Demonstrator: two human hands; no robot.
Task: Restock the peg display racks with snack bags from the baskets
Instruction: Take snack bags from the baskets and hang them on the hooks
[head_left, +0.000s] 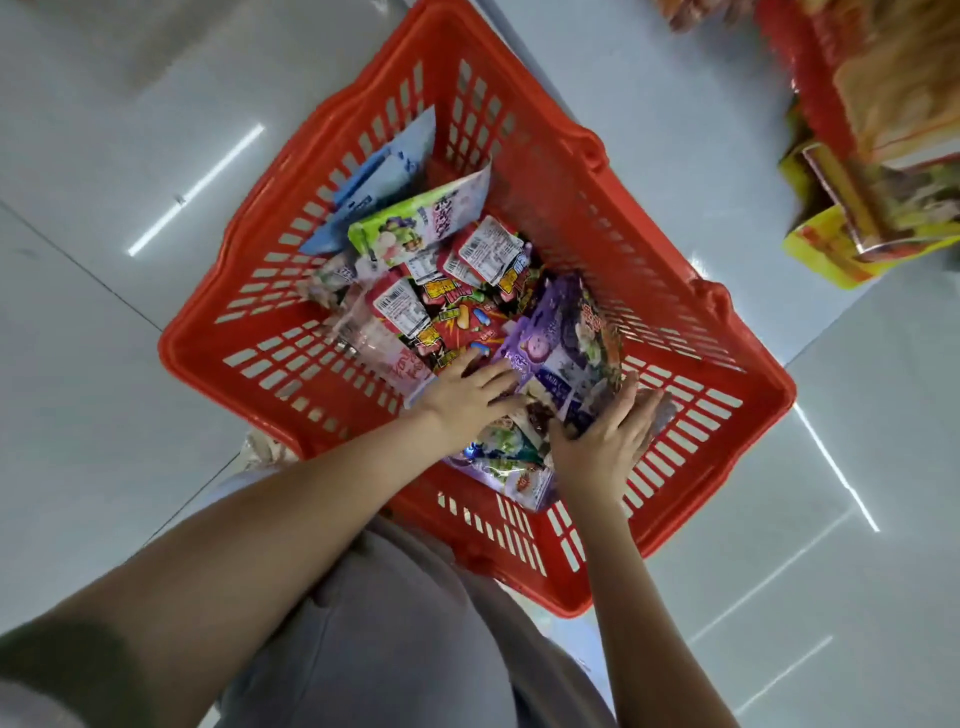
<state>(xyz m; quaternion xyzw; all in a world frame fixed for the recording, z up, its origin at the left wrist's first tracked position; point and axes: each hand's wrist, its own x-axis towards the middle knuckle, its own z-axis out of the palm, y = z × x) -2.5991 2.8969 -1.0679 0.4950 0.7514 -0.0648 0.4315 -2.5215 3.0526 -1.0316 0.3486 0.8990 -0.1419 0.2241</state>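
Here, a red slatted plastic basket sits on a glossy grey tiled floor, and both of the person's hands reach down inside it. The left hand lies near the middle of the basket with its grip wide: the fingers are straight and spread, pressing flat on the heap, their tips touching the left edge of a purple foil snack bag. The right hand, by the basket's near right wall, has its grip closed on that same purple bag: the thumb lies on the bag's face and the fingers wrap behind its lower right edge. More purple bags lie under both wrists.

Further into the basket, red snack bags with white labels are heaped against the purple bag. Beyond them a green snack bag and a pale blue snack bag lean towards the basket's far corner.

Outside the basket, off its far right side, a second red basket holds orange packets, and yellow packets lie on the floor beside it.
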